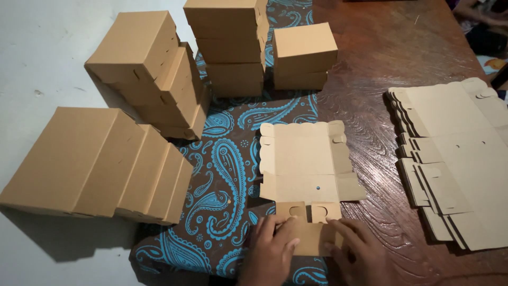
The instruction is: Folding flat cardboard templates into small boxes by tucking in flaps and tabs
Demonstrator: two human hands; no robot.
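both hands press on a flat brown die-cut cardboard box blank [307, 175] lying on a dark cloth with blue paisley pattern [222, 175]. left hand [270, 249] lies fingers down on the near folded flap, flat and not clamped. right hand [360, 254] rests just beside it, fingers spread on the same flap's right edge. blank sits centre, near edge touching both hands. stack of unfolded brown cardboard blanks [455, 159] lies on the dark wooden table [386, 47] to the right, well apart. finished brown cardboard boxes [233, 47] stand stacked behind; more leaning boxes [100, 164] sit left.
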